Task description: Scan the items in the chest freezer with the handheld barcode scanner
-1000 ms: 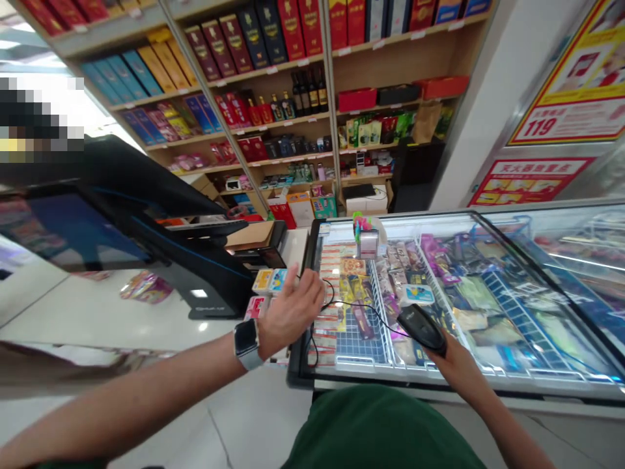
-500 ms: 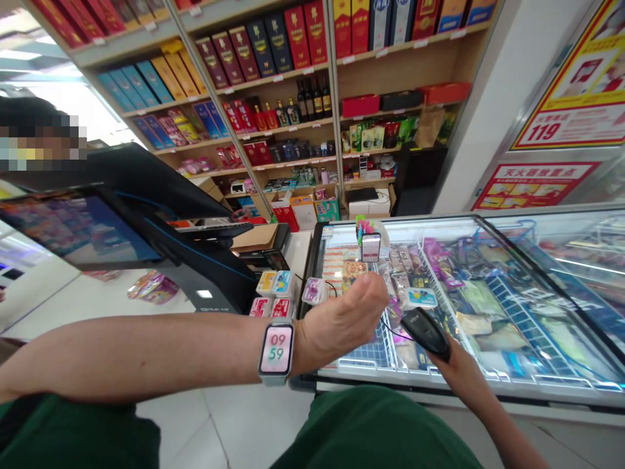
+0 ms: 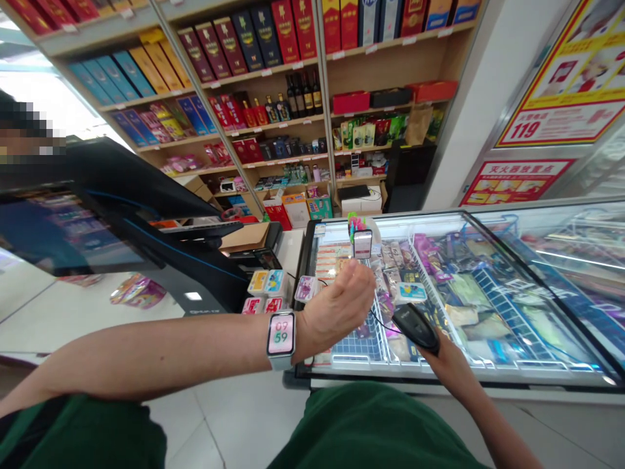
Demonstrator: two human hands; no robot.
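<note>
Both my forearms are bare from the elbow down; no sleeve reaches either wrist. On my left wrist I wear a smartwatch (image 3: 280,334) with a rectangular face with rounded corners, set in a pale silvery case on a light grey band. Its screen glows pink and shows the digits 09 above 59, the upper pair reddish, the lower pair dark green. My left hand (image 3: 336,306) and my right hand (image 3: 442,361) carry no rings or gloves that I can see. My clothing (image 3: 375,426) is dark green, plain fabric with no print, showing at my lap and by my left arm.
</note>
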